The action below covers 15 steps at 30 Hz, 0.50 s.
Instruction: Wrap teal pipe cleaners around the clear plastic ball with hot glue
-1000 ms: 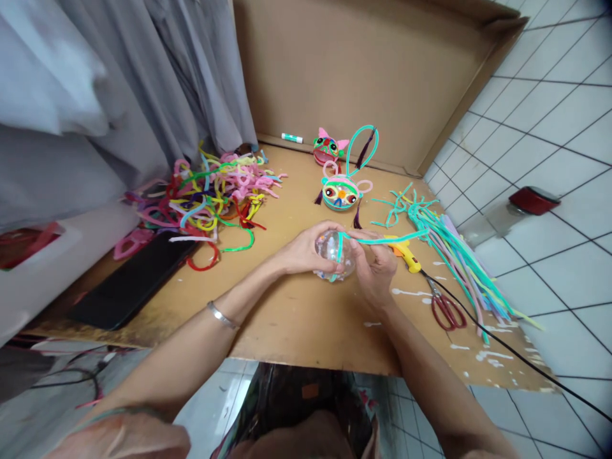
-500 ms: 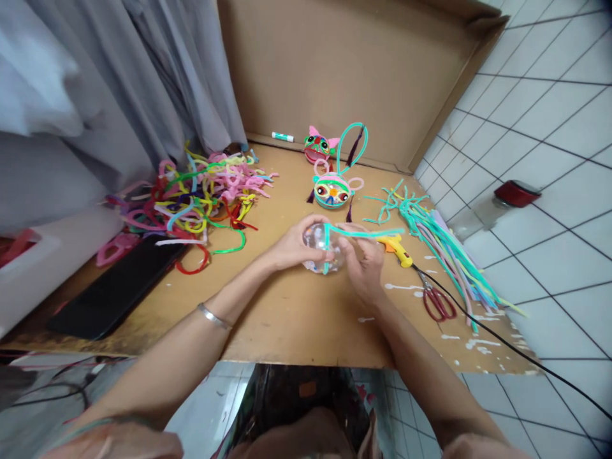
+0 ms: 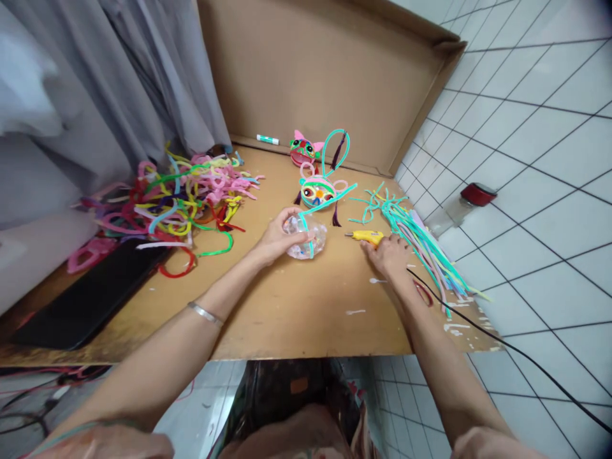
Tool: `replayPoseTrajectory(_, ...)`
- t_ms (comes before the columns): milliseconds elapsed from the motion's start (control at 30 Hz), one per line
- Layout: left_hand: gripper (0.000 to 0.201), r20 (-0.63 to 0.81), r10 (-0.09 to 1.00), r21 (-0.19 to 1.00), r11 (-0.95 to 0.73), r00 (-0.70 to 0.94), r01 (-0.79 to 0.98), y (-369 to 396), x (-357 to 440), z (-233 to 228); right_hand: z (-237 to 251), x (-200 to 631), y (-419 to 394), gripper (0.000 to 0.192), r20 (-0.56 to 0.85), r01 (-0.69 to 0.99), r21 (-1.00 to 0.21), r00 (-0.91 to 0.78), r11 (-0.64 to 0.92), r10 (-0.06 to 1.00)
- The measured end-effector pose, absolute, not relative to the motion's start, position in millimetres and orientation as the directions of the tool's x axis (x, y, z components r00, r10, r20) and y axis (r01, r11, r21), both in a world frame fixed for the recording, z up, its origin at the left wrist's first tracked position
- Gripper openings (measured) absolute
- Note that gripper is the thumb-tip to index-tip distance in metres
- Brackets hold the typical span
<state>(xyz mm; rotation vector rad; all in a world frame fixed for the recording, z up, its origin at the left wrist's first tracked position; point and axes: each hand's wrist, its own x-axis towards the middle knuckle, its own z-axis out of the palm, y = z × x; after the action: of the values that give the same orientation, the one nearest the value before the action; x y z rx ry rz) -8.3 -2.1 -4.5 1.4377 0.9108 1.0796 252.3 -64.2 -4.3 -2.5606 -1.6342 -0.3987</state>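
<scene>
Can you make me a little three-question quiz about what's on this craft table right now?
1. True or false: the left hand holds the clear ball.
2. What does the right hand grasp? A) red scissors B) yellow glue gun C) green marker
3. Fill in: a ____ pipe cleaner is wrapped on the ball.

Key: 1 true; 2 B; 3 teal

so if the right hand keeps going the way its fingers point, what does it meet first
Most likely the yellow glue gun: the right hand already lies at its rear end, fingers pointing along its body. Whether the grip has closed on it is unclear.
</scene>
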Motion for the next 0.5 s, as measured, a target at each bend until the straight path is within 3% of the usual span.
replayPoseTrajectory(100, 0.063, 0.144, 0.944, 0.989, -0.143, 0.298, -0.025, -1.8, -7.7, -5.2, -1.4, 256.2, -59.6, 0.061, 0.165, 0.875, 0.120, 0.449, -0.470, 0.878)
replayPoseTrajectory(300, 0.058, 0.180, 0.940, 0.983, -0.180, 0.291, -0.025, 3.7, -9.9, -10.6, 4.6, 257.5, -49.6, 0.046, 0.132, 0.821, -0.011, 0.567, -0.571, 0.813)
replayPoseTrajectory(400, 0.058, 0.171, 0.941, 0.985, -0.166, 0.292, -0.041, 4.3, -9.8, -10.3, 9.1, 257.9, -52.1, 0.044, 0.212, 0.824, -0.095, 0.565, -0.558, 0.798)
replayPoseTrajectory(500, 0.059, 0.159, 0.943, 0.987, -0.144, 0.293, -0.070, 3.9, -9.3, -8.5, 14.8, 251.4, -51.3, 0.043, 0.407, 0.863, -0.284, 0.503, -0.418, 0.762)
